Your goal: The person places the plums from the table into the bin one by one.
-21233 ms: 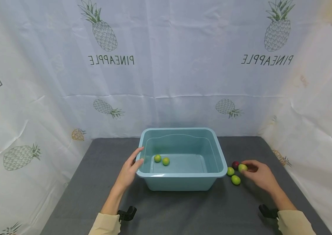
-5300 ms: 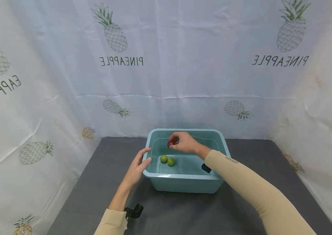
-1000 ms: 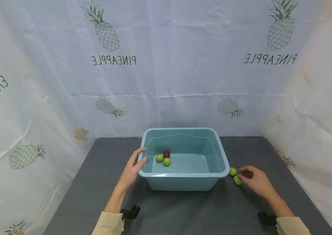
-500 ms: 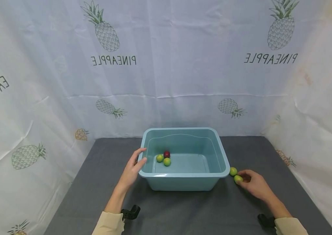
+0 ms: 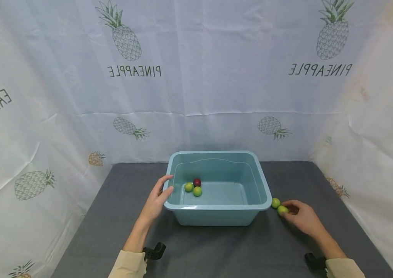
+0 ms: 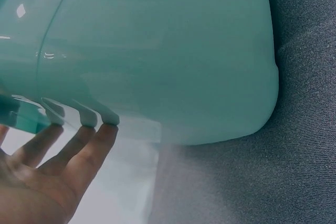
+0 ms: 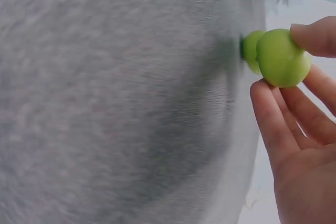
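Note:
A pale blue plastic basin (image 5: 214, 218) stands on the dark table. My left hand (image 5: 154, 200) grips its left rim, thumb and index fingertips on top; in the left wrist view several fingertips (image 6: 107, 129) press its outer wall. Inside lie two round green fruits that look like limes, a left lime (image 5: 188, 187) and a right lime (image 5: 197, 191), beside a dark red fruit (image 5: 197, 182). To the right of the basin my right hand (image 5: 302, 218) pinches another lime (image 7: 283, 59) between thumb and fingers. One more lime (image 5: 275, 203) sits close behind it, by the basin's front right corner.
The dark grey tabletop (image 5: 203, 255) extends around the basin on both sides and in front. A white pineapple-print curtain (image 5: 217, 88) hangs behind and along both sides. A black wrist camera (image 5: 154, 251) is strapped to each wrist.
Over the past second my right hand closes on the nearer lime and shifts it slightly. Earlier, the red fruit went from the table into the basin. My left hand keeps its place.

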Demonstrator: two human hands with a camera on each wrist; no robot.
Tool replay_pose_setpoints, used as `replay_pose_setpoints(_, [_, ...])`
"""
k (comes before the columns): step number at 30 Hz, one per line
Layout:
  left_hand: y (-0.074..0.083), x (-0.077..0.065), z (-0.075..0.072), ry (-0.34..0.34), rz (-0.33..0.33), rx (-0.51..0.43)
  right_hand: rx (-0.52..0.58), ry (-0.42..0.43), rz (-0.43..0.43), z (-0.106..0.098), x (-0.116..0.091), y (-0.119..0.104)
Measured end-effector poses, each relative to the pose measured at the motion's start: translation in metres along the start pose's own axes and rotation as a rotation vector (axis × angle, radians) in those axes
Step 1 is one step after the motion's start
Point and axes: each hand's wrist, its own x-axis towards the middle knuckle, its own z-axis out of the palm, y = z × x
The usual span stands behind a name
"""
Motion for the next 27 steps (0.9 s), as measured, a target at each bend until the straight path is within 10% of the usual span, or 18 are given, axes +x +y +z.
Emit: replay_pose_setpoints(27, [-0.002, 0.003, 0.000, 0.008, -0.027, 0.005, 0.096, 0.056, -0.166, -0.031, 0.009, -0.051])
